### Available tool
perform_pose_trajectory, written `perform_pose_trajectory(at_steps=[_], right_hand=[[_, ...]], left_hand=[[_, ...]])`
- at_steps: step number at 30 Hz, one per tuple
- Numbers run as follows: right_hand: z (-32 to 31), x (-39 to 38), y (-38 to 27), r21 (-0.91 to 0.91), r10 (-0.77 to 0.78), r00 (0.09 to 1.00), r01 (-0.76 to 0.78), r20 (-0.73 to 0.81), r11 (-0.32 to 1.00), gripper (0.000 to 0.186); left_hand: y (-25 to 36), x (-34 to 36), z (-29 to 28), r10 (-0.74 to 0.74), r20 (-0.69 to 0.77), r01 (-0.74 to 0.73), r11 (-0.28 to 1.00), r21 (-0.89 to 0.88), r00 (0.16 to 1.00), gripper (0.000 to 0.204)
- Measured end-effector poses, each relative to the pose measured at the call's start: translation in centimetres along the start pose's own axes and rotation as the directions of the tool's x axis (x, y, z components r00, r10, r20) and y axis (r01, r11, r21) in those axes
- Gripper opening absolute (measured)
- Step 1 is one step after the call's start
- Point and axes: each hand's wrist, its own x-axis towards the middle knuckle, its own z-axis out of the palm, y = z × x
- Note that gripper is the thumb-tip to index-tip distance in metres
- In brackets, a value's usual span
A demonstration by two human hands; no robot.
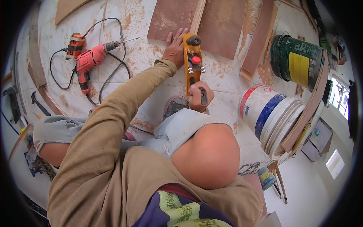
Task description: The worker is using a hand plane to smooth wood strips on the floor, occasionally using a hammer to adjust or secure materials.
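Observation:
A yellow hand plane point(187, 77) with a black front knob and a red part on top stands lengthwise in front of me. My right hand point(199, 97) is closed around its dark rear handle. Beside the plane's front end, my left hand point(175, 47) lies with fingers stretched out at the near edge of a brown board point(168, 19). A narrow wood strip point(197, 17) runs away from the plane's front, between that board and another brown board point(223, 30). Curled shavings show in the plane's opening. Its sole is hidden.
A red drill point(90, 60) with a long bit and looping cord lies left, by an orange socket box point(75, 46). At right, a dark green bucket point(295, 56) and a white bucket point(264, 113) lie tipped beside wooden planks point(259, 41). Sawdust covers the tiles.

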Motion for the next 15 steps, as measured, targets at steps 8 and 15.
perform_pose_trajectory(at_steps=[8,15], right_hand=[[3.1,30.0,-1.4,0.174,-0.236,0.970,0.241,-0.052,0.955,0.020],[1.2,4.2,-1.1,0.112,-0.024,1.000,0.025,-0.010,0.993,0.016]], left_hand=[[3.6,2.0,-1.4,-0.046,-0.036,0.032,0.951,-0.308,0.998,0.076],[0.1,0.7,-0.7,-0.041,-0.069,0.031,0.989,-0.141,0.997,0.071]])
